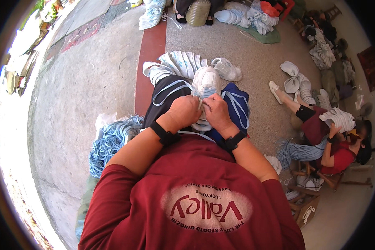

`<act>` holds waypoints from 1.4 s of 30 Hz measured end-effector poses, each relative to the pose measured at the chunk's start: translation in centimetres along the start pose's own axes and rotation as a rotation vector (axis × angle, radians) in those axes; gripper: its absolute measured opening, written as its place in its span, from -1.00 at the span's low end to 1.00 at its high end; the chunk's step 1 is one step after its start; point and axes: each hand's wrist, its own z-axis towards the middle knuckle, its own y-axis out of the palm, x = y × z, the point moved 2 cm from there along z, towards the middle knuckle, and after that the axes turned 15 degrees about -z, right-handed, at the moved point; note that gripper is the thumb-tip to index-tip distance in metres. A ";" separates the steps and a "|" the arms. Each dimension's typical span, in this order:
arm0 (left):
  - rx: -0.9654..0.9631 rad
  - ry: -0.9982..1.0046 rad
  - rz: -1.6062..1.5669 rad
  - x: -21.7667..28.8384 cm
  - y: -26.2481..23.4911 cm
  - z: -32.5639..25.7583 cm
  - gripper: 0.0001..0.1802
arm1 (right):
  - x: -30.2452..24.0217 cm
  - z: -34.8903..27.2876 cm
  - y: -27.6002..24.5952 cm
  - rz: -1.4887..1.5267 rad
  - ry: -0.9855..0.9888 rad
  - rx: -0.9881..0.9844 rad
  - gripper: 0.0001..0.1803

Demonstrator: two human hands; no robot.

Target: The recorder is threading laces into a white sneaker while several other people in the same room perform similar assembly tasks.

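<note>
smooth white shoe, rough concrete floor

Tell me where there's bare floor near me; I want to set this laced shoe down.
Bare floor lies to your left, between the red stripe and the pile of blue laces. More lies right of the white shoes ahead. Crowded: your lap, and beside the seated co-worker.

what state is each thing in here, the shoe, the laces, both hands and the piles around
white sneaker: on the lap, toe pointing away, partly laced
light blue shoelace: threaded in the sneaker, loose loops hanging at both sides
left hand: closed, pinching the lace
right hand: closed, pinching the lace
bundle of light blue laces: heaped on the floor
pile of white sneakers: stacked ahead of the knees
</note>
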 end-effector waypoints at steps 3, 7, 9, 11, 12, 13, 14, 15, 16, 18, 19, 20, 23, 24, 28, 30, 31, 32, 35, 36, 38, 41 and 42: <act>-0.026 -0.117 -0.012 -1.1 0.5 0.3 -0.73 | -0.6 0.3 0.0 -0.067 0.009 -0.057 -0.94; 0.047 -0.167 -0.342 -2.9 0.7 -0.1 -0.77 | -0.8 0.6 0.4 -0.187 -0.007 -0.089 -0.93; 0.070 -0.136 -0.460 -3.5 1.0 -0.2 -0.76 | -0.9 0.7 0.6 -0.225 0.019 -0.116 -0.93; 0.097 -0.077 -0.480 -4.0 1.2 -0.2 -0.75 | -0.9 0.6 0.8 -0.269 -0.021 -0.092 -0.94; 0.092 -0.076 -0.481 -3.7 0.9 -0.1 -0.75 | -1.0 0.7 0.4 -0.271 -0.016 -0.092 -0.94; 0.043 -0.167 -0.526 -3.5 0.8 0.0 -0.76 | -1.2 0.6 -0.1 -0.249 -0.096 -0.076 -0.93; -0.007 -0.259 -0.570 -3.4 0.6 0.1 -0.78 | -1.4 0.4 -0.8 -0.227 -0.174 -0.059 -0.92; -0.010 -0.262 -0.571 -3.3 0.4 0.1 -0.78 | -1.9 0.3 -1.8 -0.226 -0.172 -0.062 -0.92; 0.014 -0.283 -0.585 -3.1 0.2 -0.2 -0.79 | -2.5 -0.3 -3.4 0.009 -0.166 -0.088 -0.92; 0.098 -0.289 -0.645 -2.2 -0.3 -0.4 -0.85 | -2.2 -1.8 -6.1 0.241 -0.150 -0.110 -0.91; 0.091 -0.293 -0.646 -1.8 -0.3 -0.1 -0.85 | -1.1 -2.8 -7.3 0.435 -0.007 -0.142 -0.93; 0.132 -0.106 -0.598 -1.1 -0.6 0.4 -0.88 | -0.2 -3.6 -7.9 0.628 0.138 -0.171 -0.94; 0.090 0.156 -0.513 1.2 0.4 1.8 -0.92 | 1.2 -5.6 -8.0 0.681 0.242 -0.178 -0.95; 0.003 0.178 -0.249 2.0 0.9 2.3 -0.91 | 0.7 -5.6 -7.7 0.691 0.215 -0.132 -0.95; -0.117 0.241 0.179 1.9 2.6 2.8 -0.87 | 1.5 -6.1 -6.9 0.736 0.219 -0.160 -0.94; -0.120 0.289 0.221 1.6 3.2 2.9 -0.88 | 2.4 -6.1 -7.1 0.674 0.285 -0.155 -0.93; -0.112 0.341 0.254 1.6 3.4 3.0 -0.88 | 2.6 -6.2 -7.1 0.682 0.291 -0.144 -0.93; -0.103 0.393 0.286 1.7 3.6 3.0 -0.88 | 2.6 -6.3 -7.0 0.681 0.268 -0.134 -0.92; -0.030 0.144 0.276 3.7 3.5 3.6 -0.86 | 2.8 -6.8 -6.8 0.690 0.232 -0.102 -0.91; -0.035 0.146 0.284 3.7 3.7 3.7 -0.86 | 2.6 -6.9 -6.6 0.701 0.211 -0.093 -0.91; 0.057 0.110 0.222 3.0 4.2 3.8 -0.84 | 2.6 -7.0 -6.6 0.715 0.234 -0.096 -0.90; 0.090 0.154 0.212 2.7 4.8 3.5 -0.84 | 2.9 -6.9 -6.4 0.725 0.265 -0.100 -0.90; 0.121 0.176 0.169 2.9 4.7 3.4 -0.84 | 2.9 -7.0 -6.3 0.730 0.279 -0.104 -0.90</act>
